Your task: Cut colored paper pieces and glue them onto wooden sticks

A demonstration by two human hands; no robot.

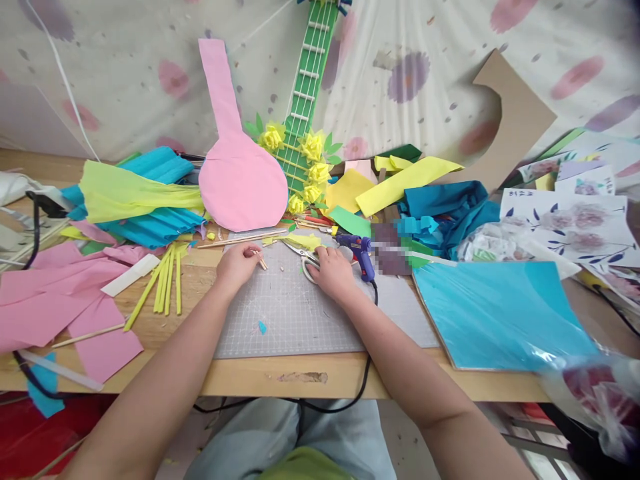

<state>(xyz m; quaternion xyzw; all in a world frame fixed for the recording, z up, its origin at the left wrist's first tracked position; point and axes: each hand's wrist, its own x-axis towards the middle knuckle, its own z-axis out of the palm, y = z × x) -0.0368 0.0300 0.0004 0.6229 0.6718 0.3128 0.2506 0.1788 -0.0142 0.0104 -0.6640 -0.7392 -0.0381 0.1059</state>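
Observation:
My left hand [237,268] is closed in a pinch over the grey cutting mat [300,327], with short pieces of wooden stick [262,261] at its fingertips. To its right, my right hand [334,272] has its fingers curled on the handles of a pair of scissors [306,259], which lie low over the mat with the blades pointing up and left. A blue glue gun [361,253] rests just right of that hand. Behind the hands leans a pink guitar-shaped piece [243,183], beside a green paper guitar neck [306,93] with yellow paper flowers [313,145].
Yellow strips [169,280], pink paper [60,293] and blue crepe paper [165,227] cover the left side. At the right lie a blue sheet pack [500,313] and flower-printed paper [570,223]. The glue gun's black cord [367,380] hangs over the table's front edge.

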